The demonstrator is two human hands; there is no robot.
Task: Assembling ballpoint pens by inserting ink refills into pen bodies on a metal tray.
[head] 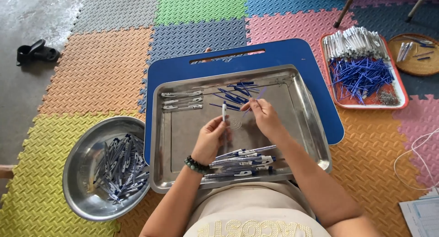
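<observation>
My left hand holds a white pen barrel upright over a steel tray. My right hand pinches a thin blue refill just to the right of it. Loose blue refills lie at the tray's far side, with three white barrels to their left. A row of finished white-and-blue pens lies at the tray's near edge, below my hands. The tray rests on a blue lap board.
A round steel bowl of finished pens sits at the left on the foam mat floor. A red-rimmed tray with white barrels, blue refills and springs lies at the right, beside a woven dish. A black sandal lies far left.
</observation>
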